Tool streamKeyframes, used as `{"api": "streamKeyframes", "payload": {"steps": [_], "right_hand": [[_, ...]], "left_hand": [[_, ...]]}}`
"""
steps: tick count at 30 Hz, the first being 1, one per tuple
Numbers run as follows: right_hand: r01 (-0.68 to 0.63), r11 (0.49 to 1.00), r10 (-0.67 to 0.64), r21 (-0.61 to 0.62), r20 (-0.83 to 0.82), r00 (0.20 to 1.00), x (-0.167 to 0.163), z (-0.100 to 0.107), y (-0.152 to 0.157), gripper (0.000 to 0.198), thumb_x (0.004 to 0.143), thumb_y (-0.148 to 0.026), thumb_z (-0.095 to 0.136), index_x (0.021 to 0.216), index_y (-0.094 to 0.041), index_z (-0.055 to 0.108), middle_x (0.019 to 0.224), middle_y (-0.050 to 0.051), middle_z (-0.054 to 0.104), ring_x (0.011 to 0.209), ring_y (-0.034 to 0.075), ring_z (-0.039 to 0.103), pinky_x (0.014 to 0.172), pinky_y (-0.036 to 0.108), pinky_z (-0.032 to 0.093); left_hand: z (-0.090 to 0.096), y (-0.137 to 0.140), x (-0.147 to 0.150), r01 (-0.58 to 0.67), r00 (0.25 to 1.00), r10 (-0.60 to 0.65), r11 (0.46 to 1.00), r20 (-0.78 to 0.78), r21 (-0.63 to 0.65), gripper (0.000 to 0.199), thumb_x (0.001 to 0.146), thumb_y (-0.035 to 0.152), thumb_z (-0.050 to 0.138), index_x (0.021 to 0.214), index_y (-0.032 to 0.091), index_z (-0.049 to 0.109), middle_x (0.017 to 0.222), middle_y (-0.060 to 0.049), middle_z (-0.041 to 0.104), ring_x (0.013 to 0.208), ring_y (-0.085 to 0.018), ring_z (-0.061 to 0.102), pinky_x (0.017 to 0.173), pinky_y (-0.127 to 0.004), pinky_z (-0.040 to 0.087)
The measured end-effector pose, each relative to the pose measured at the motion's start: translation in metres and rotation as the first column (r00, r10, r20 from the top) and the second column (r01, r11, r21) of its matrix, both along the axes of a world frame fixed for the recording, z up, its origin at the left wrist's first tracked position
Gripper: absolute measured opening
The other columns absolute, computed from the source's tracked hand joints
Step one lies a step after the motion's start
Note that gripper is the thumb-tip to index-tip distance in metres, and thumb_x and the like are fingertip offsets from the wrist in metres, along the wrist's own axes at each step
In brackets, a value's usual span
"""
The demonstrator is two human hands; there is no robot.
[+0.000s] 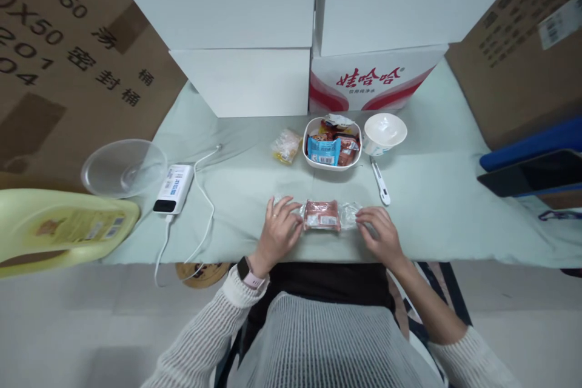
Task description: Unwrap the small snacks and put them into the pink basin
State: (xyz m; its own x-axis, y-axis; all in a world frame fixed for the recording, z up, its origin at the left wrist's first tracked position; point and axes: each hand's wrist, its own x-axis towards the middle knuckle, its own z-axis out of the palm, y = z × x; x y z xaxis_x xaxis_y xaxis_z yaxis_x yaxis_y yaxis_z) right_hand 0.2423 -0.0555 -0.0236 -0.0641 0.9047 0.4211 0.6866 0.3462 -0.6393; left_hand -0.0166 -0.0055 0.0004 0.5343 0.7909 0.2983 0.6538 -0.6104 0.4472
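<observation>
A small snack pack (322, 216) with a reddish-brown label lies flat near the table's front edge, clear plastic spreading out from both its ends. My left hand (280, 229) pinches the plastic at the left end, its other fingers loosely curled. At the right end, the fingers and thumb of my right hand (381, 235) close on the clear plastic (349, 216). Behind the pack stands a white bowl (333, 167) holding several wrapped snacks, among them a blue packet (324, 151). A crumpled clear-and-yellow packet (287, 146) lies left of the bowl.
Right of the bowl are a white paper cup (385, 132) and a white utility knife (381, 182). On the left are a power bank (174, 189) with its white cable (211, 206), a clear plastic lid (125, 168) and a yellow jug (68, 227). Cardboard boxes (377, 82) enclose the back and sides.
</observation>
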Motion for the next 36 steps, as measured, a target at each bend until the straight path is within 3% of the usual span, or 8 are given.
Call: {"api": "streamKeyframes", "payload": {"steps": [5, 8, 11, 18, 23, 28, 33, 36], "right_hand": [[-0.185, 0.980, 0.191, -0.071, 0.088, 0.978, 0.003, -0.006, -0.040, 0.017, 0.080, -0.011, 0.048, 0.088, -0.023, 0.057, 0.084, 0.005, 0.063, 0.082, 0.020, 0.058, 0.074, 0.038, 0.047], [-0.243, 0.954, 0.266, -0.178, 0.120, 0.957, 0.002, -0.011, -0.054, 0.010, 0.080, -0.020, 0.053, 0.088, -0.023, 0.059, 0.086, 0.006, 0.063, 0.083, 0.020, 0.058, 0.074, 0.038, 0.048], [-0.165, 0.974, 0.182, -0.153, 0.105, 0.978, 0.002, -0.011, -0.049, 0.010, 0.082, -0.023, 0.052, 0.090, -0.022, 0.059, 0.087, 0.007, 0.063, 0.083, 0.021, 0.059, 0.074, 0.038, 0.048], [-0.104, 0.980, 0.148, -0.172, 0.262, 0.954, 0.001, -0.013, -0.001, 0.014, 0.082, -0.022, 0.051, 0.091, -0.020, 0.061, 0.103, 0.012, 0.060, 0.096, 0.026, 0.054, 0.078, 0.043, 0.047], [-0.114, 0.967, 0.135, -0.228, 0.076, 0.988, 0.003, -0.003, 0.023, 0.014, 0.084, -0.021, 0.045, 0.082, -0.020, 0.058, 0.086, 0.006, 0.063, 0.082, 0.020, 0.058, 0.074, 0.035, 0.048], [0.078, 0.939, -0.103, -0.334, -0.056, 0.993, 0.012, -0.004, 0.062, 0.014, 0.081, -0.028, 0.049, 0.082, -0.019, 0.059, 0.073, 0.002, 0.063, 0.063, 0.017, 0.056, 0.061, 0.030, 0.048], [0.308, 0.950, -0.302, -0.056, 0.106, 0.947, 0.008, -0.001, 0.074, 0.026, 0.080, -0.024, 0.048, 0.104, -0.018, 0.056, 0.095, 0.011, 0.062, 0.090, 0.026, 0.056, 0.080, 0.045, 0.045], [0.062, 0.998, -0.059, -0.020, 0.150, 0.987, -0.010, 0.006, 0.055, 0.028, 0.083, -0.023, 0.048, 0.111, -0.021, 0.054, 0.102, 0.011, 0.060, 0.099, 0.026, 0.054, 0.086, 0.047, 0.043]], "left_hand": [[-0.008, -0.039, -0.020, 0.195, 0.971, -0.197, 0.980, -0.135, -0.030, 0.017, 0.083, 0.010, 0.045, 0.086, 0.020, 0.059, 0.101, -0.006, 0.064, 0.114, -0.022, 0.050, 0.105, -0.051, 0.027], [-0.016, -0.059, -0.024, 0.200, 0.964, -0.212, 0.976, -0.161, -0.088, 0.015, 0.084, 0.017, 0.047, 0.091, 0.020, 0.060, 0.097, -0.007, 0.065, 0.108, -0.023, 0.054, 0.104, -0.055, 0.027], [-0.016, -0.061, -0.020, 0.131, 0.977, -0.143, 0.988, -0.161, -0.083, 0.017, 0.086, 0.019, 0.046, 0.096, 0.019, 0.059, 0.096, -0.007, 0.065, 0.101, -0.023, 0.057, 0.103, -0.056, 0.028], [-0.019, -0.035, -0.005, 0.064, 0.989, -0.068, 0.997, -0.133, -0.040, 0.023, 0.083, 0.007, 0.041, 0.097, 0.016, 0.058, 0.102, -0.011, 0.061, 0.104, -0.024, 0.055, 0.089, -0.043, 0.047], [-0.012, -0.023, -0.001, -0.001, 0.999, -0.004, 0.996, -0.051, -0.088, 0.021, 0.082, 0.012, 0.046, 0.099, 0.018, 0.058, 0.125, -0.013, 0.050, 0.120, -0.027, 0.045, 0.096, -0.047, 0.043], [-0.007, 0.021, 0.003, 0.028, 0.997, -0.006, 0.961, 0.079, -0.274, 0.022, 0.087, 0.024, 0.044, 0.104, 0.019, 0.059, 0.125, -0.010, 0.053, 0.121, -0.024, 0.044, 0.101, -0.046, 0.038], [-0.016, 0.057, -0.001, -0.068, 0.982, 0.131, 0.915, 0.133, -0.399, 0.024, 0.085, 0.024, 0.047, 0.104, 0.018, 0.060, 0.120, -0.011, 0.055, 0.116, -0.024, 0.049, 0.099, -0.045, 0.039], [-0.018, 0.052, -0.003, -0.037, 0.980, 0.101, 0.939, 0.172, -0.342, 0.026, 0.083, 0.017, 0.046, 0.105, 0.020, 0.059, 0.116, -0.009, 0.057, 0.113, -0.021, 0.051, 0.098, -0.043, 0.041]]}}
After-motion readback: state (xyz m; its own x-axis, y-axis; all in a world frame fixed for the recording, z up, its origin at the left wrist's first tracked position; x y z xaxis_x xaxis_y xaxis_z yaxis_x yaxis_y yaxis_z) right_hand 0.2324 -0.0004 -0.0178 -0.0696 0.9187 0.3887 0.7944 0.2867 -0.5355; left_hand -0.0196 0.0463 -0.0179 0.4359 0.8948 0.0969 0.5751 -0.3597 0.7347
